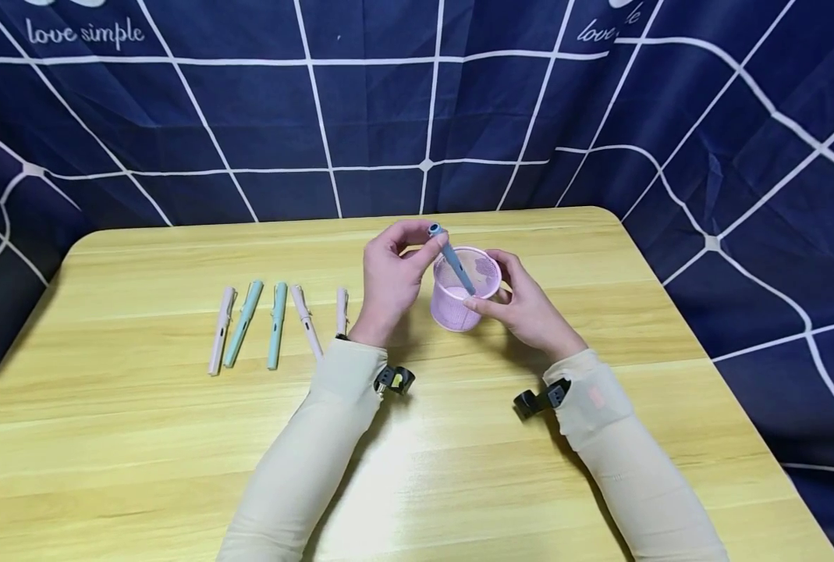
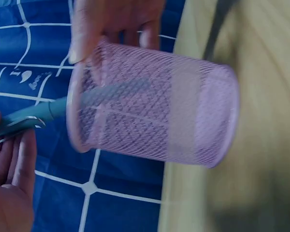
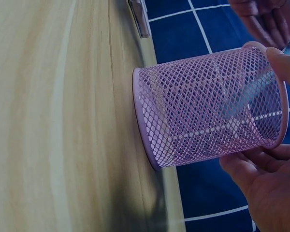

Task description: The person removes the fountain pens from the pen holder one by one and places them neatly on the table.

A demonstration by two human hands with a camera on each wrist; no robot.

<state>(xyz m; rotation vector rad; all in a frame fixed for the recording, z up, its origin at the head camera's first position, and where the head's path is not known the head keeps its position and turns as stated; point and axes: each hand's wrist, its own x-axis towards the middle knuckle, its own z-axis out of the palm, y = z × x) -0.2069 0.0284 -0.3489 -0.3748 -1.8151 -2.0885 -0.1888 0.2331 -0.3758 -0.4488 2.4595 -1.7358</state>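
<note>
A blue pen (image 1: 456, 265) with a clip is pinched near its upper end by my left hand (image 1: 392, 281). It slants down through the mouth of a pink mesh pen holder (image 1: 455, 314), and its lower part shows through the mesh in both wrist views. My right hand (image 1: 529, 308) grips the pen holder (image 3: 198, 106) near the rim, thumb on the near side and fingers around the far side. The holder is tilted slightly; whether its base touches the table I cannot tell.
Left of my arm, several pens lie apart on the wooden table (image 1: 143, 437): a lilac pen (image 1: 221, 332), two mint-green pens, another lilac pen (image 1: 306, 318) and a lilac pen (image 1: 342, 307) partly hidden by my left wrist. A dark blue checked curtain (image 1: 374, 117) hangs behind.
</note>
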